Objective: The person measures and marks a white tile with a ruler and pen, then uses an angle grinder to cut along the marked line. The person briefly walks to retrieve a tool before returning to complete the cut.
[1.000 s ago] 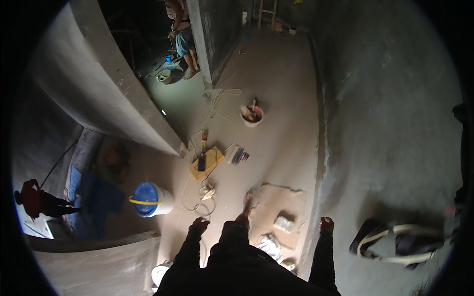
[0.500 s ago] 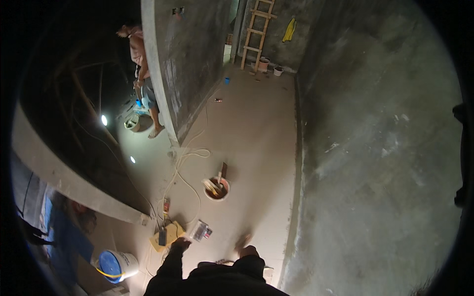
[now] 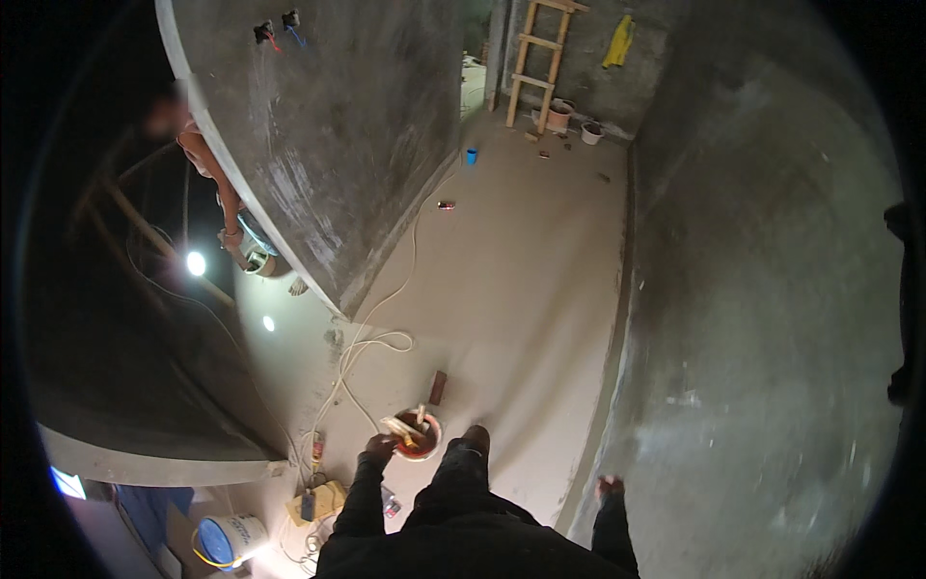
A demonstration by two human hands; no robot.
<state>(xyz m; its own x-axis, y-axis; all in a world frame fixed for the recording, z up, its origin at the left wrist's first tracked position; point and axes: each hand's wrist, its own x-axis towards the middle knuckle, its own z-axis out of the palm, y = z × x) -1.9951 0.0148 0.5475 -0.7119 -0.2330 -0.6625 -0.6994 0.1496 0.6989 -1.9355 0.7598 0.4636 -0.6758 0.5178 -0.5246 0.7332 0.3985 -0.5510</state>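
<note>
My left hand (image 3: 379, 447) is at the left rim of a round bucket (image 3: 439, 441) on the floor. Whether it touches the bucket or only overlaps it from above, I cannot tell, and its fingers are too dark to read. Wooden-handled tools (image 3: 403, 430) stick out of the bucket. Out to the right, near the grey wall (image 3: 733, 338), hangs my right hand (image 3: 610, 485), small and blurred. Nothing shows clearly in it. A brown block (image 3: 438, 388) lies just beyond the bucket, and one foot (image 3: 476, 437) is just right of it.
A pale cable (image 3: 371, 340) loops over the floor to a yellow object (image 3: 328, 499) at lower left, near a blue-lidded white bucket (image 3: 231, 540). Another person (image 3: 217, 179) bends beyond the wall edge. A wooden ladder (image 3: 533, 72) leans at the back by a blue cup (image 3: 471, 156).
I have moved forward, so the bucket of tools is now close to me. My left hand has gone from beside the yellow object to the bucket. My right hand now shows out at the right.
</note>
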